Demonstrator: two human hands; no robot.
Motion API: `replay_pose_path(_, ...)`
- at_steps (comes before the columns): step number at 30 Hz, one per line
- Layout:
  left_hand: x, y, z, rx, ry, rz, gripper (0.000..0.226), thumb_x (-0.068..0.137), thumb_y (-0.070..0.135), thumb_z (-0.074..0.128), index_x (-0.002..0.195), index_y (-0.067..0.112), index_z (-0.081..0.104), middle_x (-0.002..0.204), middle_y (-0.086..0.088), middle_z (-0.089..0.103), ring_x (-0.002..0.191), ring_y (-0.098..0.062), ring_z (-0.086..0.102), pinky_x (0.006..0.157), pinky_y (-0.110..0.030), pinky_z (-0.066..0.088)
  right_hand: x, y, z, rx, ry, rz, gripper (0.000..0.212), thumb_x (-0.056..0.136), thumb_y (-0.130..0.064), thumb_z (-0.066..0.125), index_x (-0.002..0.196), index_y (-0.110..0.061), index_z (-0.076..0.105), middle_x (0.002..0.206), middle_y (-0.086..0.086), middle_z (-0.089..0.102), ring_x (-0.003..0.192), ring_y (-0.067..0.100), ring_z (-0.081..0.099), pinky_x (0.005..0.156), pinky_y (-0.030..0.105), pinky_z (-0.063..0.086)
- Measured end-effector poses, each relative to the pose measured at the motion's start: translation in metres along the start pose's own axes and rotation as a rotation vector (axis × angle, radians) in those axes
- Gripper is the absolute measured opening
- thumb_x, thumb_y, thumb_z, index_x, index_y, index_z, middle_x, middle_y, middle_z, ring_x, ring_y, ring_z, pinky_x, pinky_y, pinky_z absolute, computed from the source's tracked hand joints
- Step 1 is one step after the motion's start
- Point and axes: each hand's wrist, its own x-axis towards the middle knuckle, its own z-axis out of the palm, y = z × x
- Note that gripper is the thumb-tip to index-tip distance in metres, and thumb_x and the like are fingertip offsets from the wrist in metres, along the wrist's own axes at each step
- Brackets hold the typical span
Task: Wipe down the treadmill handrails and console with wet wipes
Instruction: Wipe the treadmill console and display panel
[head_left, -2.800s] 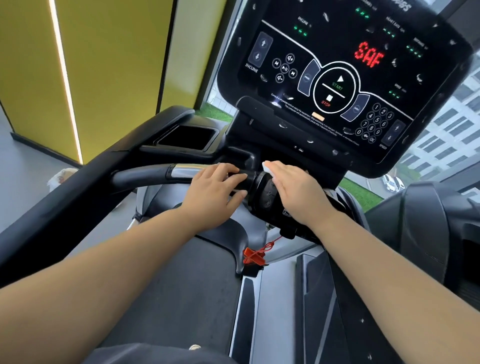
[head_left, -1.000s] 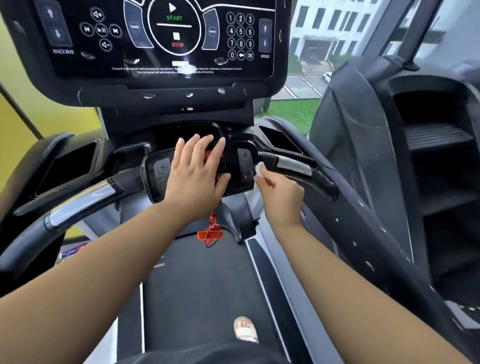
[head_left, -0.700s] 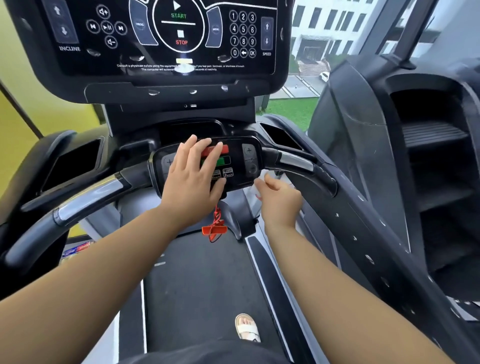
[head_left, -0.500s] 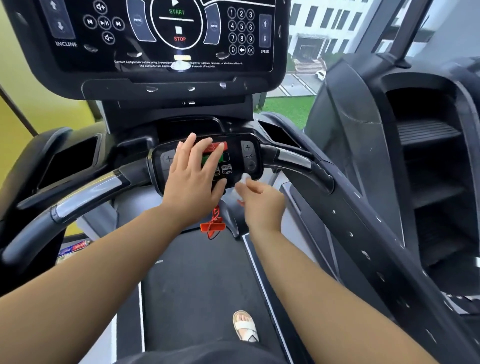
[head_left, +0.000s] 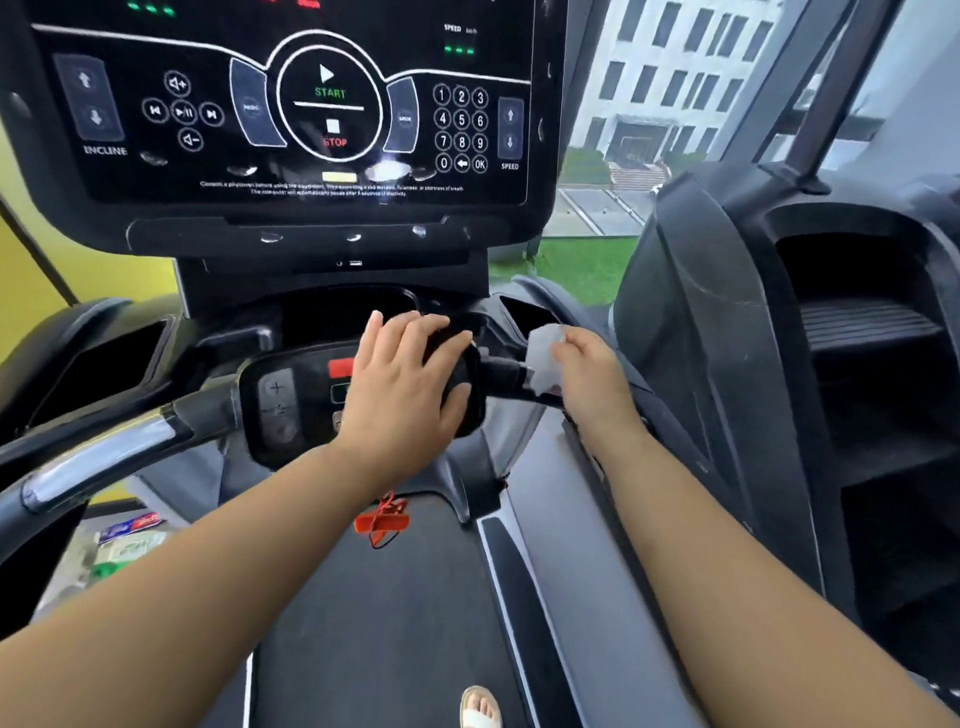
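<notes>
Left hand is resting open on the panel; right hand is pinching a wipe against the handrail.

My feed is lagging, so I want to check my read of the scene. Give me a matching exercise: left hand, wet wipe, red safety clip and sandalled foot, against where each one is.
Things:
1. left hand
2. wet wipe
3. red safety clip
4. sandalled foot

Places:
A. on the belt, at the bottom of the view
B. flat on the handlebar control panel
C. pinched by the right hand at the right handrail
D. dangling below the panel

Pairs: 1-B, 2-C, 3-D, 4-A
</notes>
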Motion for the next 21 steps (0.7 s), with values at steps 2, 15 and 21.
replay_pose_path(2, 0.008, 0.005, 0.008, 0.027, -0.037, -0.02, 0.049, 0.084, 0.039, 0.041, 0.119, 0.013, 0.065, 0.119, -0.012, 0.06, 0.116, -0.03, 0.043, 0.107, -0.057, 0.027, 0.016, 0.008, 0.004, -0.112, -0.108, -0.077, 0.031, 0.097, -0.014, 0.045, 0.127, -0.015, 0.053, 0.102, 0.0, 0.057, 0.095, 0.016, 0.054, 0.074, 0.019, 0.043)
replay_pose_path(15, 0.013, 0.018, 0.022, 0.081, 0.001, -0.135, 0.037, 0.09, 0.032, 0.045, 0.116, 0.015, 0.067, 0.112, -0.005, 0.063, 0.105, -0.027, 0.055, 0.106, -0.043, 0.028, 0.055, 0.055, 0.01, -0.392, -0.152, -0.96, 0.031, 0.086, -0.033, 0.056, 0.097, -0.01, 0.075, 0.091, -0.001, 0.067, 0.096, 0.019, 0.046, 0.09, 0.027, 0.038)
replay_pose_path(21, 0.012, 0.021, 0.022, 0.057, 0.022, -0.16, 0.035, 0.092, 0.03, 0.046, 0.119, 0.018, 0.065, 0.115, -0.003, 0.061, 0.109, -0.02, 0.05, 0.108, -0.039, 0.025, 0.086, 0.055, -0.025, -0.394, -0.493, -0.949, 0.015, 0.086, -0.011, 0.065, 0.096, -0.005, 0.074, 0.078, -0.007, 0.049, 0.077, 0.012, 0.047, 0.075, 0.013, 0.038)
